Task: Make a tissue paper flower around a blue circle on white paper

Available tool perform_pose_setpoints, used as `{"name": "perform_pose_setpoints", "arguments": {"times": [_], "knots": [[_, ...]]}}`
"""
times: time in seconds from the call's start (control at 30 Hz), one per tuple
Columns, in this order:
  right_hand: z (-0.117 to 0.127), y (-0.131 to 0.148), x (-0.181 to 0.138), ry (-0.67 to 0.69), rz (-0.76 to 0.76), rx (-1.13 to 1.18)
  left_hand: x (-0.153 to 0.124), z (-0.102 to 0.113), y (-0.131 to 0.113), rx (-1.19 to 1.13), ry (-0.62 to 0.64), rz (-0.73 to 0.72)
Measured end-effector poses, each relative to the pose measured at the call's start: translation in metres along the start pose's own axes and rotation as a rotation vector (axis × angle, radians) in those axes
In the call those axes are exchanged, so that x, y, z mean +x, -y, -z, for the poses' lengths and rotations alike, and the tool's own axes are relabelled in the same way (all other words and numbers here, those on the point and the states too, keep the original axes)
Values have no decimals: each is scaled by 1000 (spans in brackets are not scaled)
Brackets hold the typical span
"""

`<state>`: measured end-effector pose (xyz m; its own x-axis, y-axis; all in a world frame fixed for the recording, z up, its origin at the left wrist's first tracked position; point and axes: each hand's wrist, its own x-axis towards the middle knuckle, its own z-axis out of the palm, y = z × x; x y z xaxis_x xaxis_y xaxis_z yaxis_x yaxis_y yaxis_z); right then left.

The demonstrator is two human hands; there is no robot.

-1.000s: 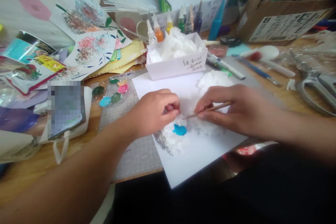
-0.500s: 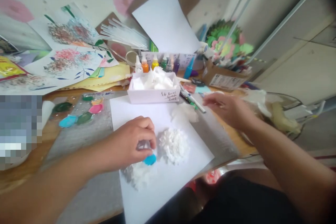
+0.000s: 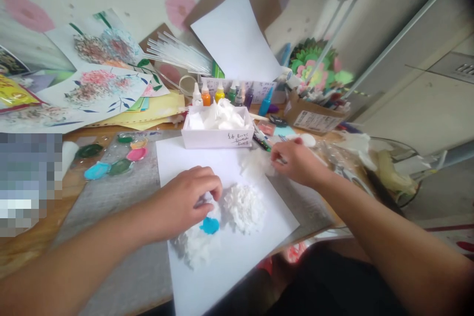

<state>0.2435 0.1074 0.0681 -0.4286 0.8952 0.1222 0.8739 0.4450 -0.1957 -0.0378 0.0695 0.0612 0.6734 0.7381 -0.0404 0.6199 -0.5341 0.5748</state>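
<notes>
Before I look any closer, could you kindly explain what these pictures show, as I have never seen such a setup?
There is no machine: these are a person's bare hands, seen from one camera worn on the head, looking forward and down. On a white sheet over a grey mat sit two fluffy white bundles, the left one beside a bright blue patch. Behind them stand a white box and small bottles. The left hand is curled by the blue patch; the right hand is near some loose white material. I cannot tell what either hand holds.
</notes>
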Motion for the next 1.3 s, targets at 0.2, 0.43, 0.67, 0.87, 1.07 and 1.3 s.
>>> {"name": "perform_pose_setpoints", "arguments": {"times": [0.2, 0.43, 0.67, 0.87, 1.07, 1.3], "knots": [[-3, 8, -2, 39, -26, 39, -1, 0, -1, 12, -23, -24], [1, 9, -6, -38, -118, 102, -4, 4, -3, -79, -154, -16], [26, 67, -28, 43, -75, 858, -7, 14, -10, -276, -166, 26], [7, 108, -29, 233, -65, 683, -10, 19, -12, -539, 90, -11], [-7, 111, -24, 194, -3, 586, -8, 10, -17, -382, 46, 106], [11, 97, -25, 137, 39, 614, -7, 5, -15, -276, 49, 164]]}}
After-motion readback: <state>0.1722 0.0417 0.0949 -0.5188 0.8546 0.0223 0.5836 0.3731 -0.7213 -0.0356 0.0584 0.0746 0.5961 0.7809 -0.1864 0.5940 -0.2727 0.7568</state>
